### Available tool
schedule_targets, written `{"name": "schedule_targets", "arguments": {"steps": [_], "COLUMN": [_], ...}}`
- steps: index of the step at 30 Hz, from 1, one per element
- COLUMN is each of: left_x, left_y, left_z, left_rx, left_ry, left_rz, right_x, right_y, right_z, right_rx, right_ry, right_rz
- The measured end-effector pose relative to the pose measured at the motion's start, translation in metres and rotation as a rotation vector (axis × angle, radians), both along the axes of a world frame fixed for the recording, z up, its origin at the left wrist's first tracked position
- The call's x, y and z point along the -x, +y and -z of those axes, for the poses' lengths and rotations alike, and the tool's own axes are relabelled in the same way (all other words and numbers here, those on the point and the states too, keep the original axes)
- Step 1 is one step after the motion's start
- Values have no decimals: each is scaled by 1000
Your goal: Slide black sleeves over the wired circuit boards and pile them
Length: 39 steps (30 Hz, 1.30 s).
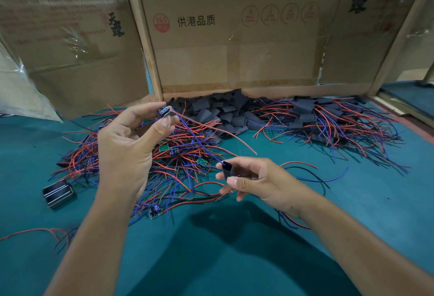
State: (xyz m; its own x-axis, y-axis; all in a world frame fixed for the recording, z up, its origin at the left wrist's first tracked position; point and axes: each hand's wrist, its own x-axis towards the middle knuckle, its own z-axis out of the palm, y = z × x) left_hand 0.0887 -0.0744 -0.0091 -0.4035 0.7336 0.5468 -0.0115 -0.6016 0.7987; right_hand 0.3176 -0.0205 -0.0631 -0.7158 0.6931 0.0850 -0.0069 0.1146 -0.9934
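Fingers of the left hand (126,140) pinch a small circuit board (164,110) above the worktop (234,260), its wires (211,128) trailing toward the right hand (251,178), which grips an open black sleeve (227,170). Loose sleeves (225,110) are heaped at the worktop's far edge.

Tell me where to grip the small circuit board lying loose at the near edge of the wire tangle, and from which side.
Pinch the circuit board by its two long edges, coming from above on the near side. It lies flat on the green mat with components facing up, and its wires run off to the right, so the near-left end looks least obstructed.
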Motion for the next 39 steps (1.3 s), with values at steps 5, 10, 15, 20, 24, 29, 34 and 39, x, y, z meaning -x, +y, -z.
{"name": "schedule_targets", "arguments": {"steps": [5,10,15,20,24,29,34,39], "left_x": [7,14,18,19,19,14,-2,-40], "left_y": [1,1,1,1,-1,-2,-2,-3], "left_z": [1,1,2,2,2,5,9,16], "left_rx": [19,34,40,31,40,42,-4,-92], "left_ry": [43,56,92,140,235,402,647,948], "left_rz": [-35,-45,-80,-119,-153,-168,-273,-302], "right_x": [-5,-12,-13,-13,-12,-11,-11,-5], "right_y": [1,4,6,6,5,6,5,-3], "right_z": [-5,-8,-8,-9,-10,-12,-17,-22], "right_rx": [21,68,62,46,0,-128,-551,-778], "right_ry": [57,124,129,97,44,-58,-283,-205], "right_rz": [-33,-85,-120,-103,-45,48,226,413]}}
